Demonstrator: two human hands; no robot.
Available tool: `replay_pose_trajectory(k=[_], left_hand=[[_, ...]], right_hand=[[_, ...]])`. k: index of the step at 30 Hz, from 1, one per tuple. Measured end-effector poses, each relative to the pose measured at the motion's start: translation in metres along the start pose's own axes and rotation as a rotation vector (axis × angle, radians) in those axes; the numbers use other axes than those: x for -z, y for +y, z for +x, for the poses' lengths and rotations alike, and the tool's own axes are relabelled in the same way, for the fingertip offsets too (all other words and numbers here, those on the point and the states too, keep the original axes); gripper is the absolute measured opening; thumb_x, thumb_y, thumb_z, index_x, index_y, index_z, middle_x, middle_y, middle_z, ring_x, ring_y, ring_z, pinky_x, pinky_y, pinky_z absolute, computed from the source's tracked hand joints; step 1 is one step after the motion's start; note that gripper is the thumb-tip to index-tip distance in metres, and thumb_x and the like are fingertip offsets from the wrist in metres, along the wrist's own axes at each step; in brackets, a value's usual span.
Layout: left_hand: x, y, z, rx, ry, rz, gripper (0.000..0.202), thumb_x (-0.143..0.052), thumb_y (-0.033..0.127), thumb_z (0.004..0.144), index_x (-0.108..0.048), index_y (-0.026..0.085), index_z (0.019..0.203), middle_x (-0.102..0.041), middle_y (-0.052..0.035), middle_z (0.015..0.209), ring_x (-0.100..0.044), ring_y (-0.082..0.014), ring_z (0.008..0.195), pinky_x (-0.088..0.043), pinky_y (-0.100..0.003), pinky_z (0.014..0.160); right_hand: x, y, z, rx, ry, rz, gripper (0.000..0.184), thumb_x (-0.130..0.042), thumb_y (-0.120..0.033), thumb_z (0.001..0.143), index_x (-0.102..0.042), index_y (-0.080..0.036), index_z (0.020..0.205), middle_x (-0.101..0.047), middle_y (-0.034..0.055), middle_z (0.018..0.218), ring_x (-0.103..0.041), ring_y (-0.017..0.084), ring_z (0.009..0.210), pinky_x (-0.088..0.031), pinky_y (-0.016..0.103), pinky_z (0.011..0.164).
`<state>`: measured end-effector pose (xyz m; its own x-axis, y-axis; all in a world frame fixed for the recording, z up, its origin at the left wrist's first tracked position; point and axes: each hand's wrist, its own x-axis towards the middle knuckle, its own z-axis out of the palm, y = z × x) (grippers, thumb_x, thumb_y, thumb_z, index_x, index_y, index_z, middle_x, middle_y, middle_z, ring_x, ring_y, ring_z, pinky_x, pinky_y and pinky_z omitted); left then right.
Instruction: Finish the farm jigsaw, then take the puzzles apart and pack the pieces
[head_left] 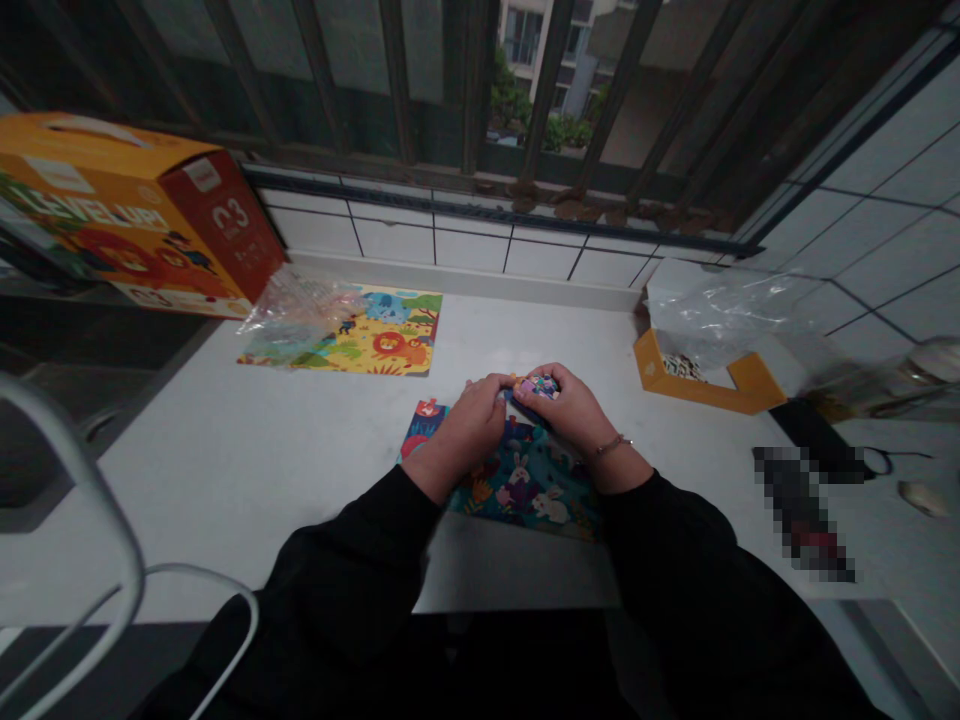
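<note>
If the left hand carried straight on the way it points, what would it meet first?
Most likely the colourful puzzle pieces held in the right hand, though depth is unclear.

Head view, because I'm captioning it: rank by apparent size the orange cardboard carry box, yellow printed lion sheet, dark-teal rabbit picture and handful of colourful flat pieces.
1. Orange carry box
2. Lion sheet and rabbit picture: order unsure, as the latter is nearer and partly hidden
3. Colourful flat pieces

Barred window [474, 90] — pale cable [133, 560] (curved).
</note>
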<state>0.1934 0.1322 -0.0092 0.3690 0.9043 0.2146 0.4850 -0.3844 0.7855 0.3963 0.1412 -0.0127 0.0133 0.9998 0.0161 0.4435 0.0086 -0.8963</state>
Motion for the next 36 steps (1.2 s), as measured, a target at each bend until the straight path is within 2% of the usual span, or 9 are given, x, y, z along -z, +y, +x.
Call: replay_pose_trajectory(k=[3,6,8,12,16,22,25,32,36], left_hand=[[-0.002,0.0,0.002,0.089,0.071,-0.19,0.029,-0.048,0.021,0.102,-0.064,0.021,0.127,-0.075,-0.0108,0.127,-0.069,-0.0266,0.122,-0.053,-0.047,0.113],[-0.004,-0.001,0.004,0.166,0.117,-0.279,0.025,-0.05,0.025,0.103,-0.064,0.022,0.123,-0.074,-0.0075,0.12,-0.07,-0.0251,0.115,-0.056,-0.044,0.106],[-0.002,-0.002,0.004,0.137,0.15,-0.227,0.024,-0.05,0.023,0.101,-0.065,0.021,0.12,-0.073,-0.0092,0.121,-0.069,-0.0258,0.116,-0.055,-0.045,0.108],[0.004,-0.007,0.004,0.055,0.221,0.07,0.029,-0.045,0.012,0.097,-0.066,0.018,0.116,-0.071,-0.0157,0.123,-0.064,-0.0305,0.122,-0.049,-0.051,0.115],[0.004,-0.012,0.004,0.084,0.135,0.231,0.033,-0.043,0.009,0.098,-0.069,0.017,0.117,-0.074,-0.0174,0.116,-0.066,-0.0329,0.117,-0.05,-0.052,0.112],[0.001,-0.009,0.004,0.061,0.052,0.164,0.032,-0.043,0.011,0.099,-0.069,0.018,0.117,-0.076,-0.015,0.114,-0.068,-0.0314,0.112,-0.051,-0.052,0.11],[0.002,-0.004,0.003,0.081,0.058,0.075,0.03,-0.044,0.013,0.1,-0.067,0.02,0.117,-0.076,-0.0127,0.114,-0.069,-0.0303,0.112,-0.05,-0.054,0.112],[0.002,0.001,0.002,0.142,0.109,-0.218,0.023,-0.047,0.023,0.103,-0.065,0.024,0.117,-0.075,-0.0056,0.113,-0.07,-0.0245,0.106,-0.057,-0.042,0.098],[0.012,0.002,0.001,0.111,0.13,-0.166,0.024,-0.047,0.02,0.102,-0.064,0.023,0.119,-0.075,-0.007,0.117,-0.07,-0.0249,0.111,-0.056,-0.042,0.101]], right_hand=[[-0.002,-0.003,-0.002,0.03,-0.027,0.009,0.051,-0.088,-0.057,0.075,-0.067,-0.024,0.108,-0.074,0.0026,0.094,-0.066,0.022,0.083,-0.053,0.036,0.074],[-0.005,-0.005,-0.002,0.067,-0.074,-0.05,0.048,-0.087,-0.053,0.076,-0.067,-0.024,0.109,-0.073,0.0014,0.093,-0.067,0.024,0.086,-0.054,0.037,0.077],[-0.006,-0.005,-0.001,0.114,-0.072,-0.129,0.047,-0.088,-0.052,0.077,-0.068,-0.024,0.11,-0.073,0.0033,0.098,-0.068,0.026,0.092,-0.055,0.04,0.083],[-0.009,0.0,0.002,0.259,-0.034,-0.279,0.044,-0.09,-0.051,0.077,-0.07,-0.024,0.105,-0.072,0.01,0.115,-0.067,0.031,0.112,-0.054,0.046,0.099],[-0.01,0.002,0.003,0.302,-0.088,-0.372,0.042,-0.088,-0.049,0.082,-0.068,-0.024,0.11,-0.074,0.0093,0.112,-0.069,0.031,0.107,-0.053,0.046,0.097],[-0.011,0.002,0.002,0.325,-0.081,-0.428,0.039,-0.088,-0.042,0.081,-0.066,-0.025,0.109,-0.074,0.0076,0.104,-0.067,0.032,0.103,-0.05,0.046,0.093],[-0.01,0.003,0.002,0.354,-0.066,-0.417,0.04,-0.088,-0.039,0.079,-0.065,-0.025,0.108,-0.071,0.008,0.103,-0.066,0.032,0.102,-0.052,0.046,0.091],[-0.012,0.0,0.0,0.469,-0.022,-0.316,0.057,-0.093,-0.033,0.072,-0.063,-0.025,0.12,-0.065,0.0117,0.122,-0.063,0.035,0.119,-0.055,0.052,0.102],[-0.011,-0.004,-0.002,0.401,-0.103,-0.299,0.069,-0.094,-0.034,0.073,-0.059,-0.025,0.132,-0.068,0.0119,0.128,-0.067,0.033,0.117,-0.056,0.048,0.101]])
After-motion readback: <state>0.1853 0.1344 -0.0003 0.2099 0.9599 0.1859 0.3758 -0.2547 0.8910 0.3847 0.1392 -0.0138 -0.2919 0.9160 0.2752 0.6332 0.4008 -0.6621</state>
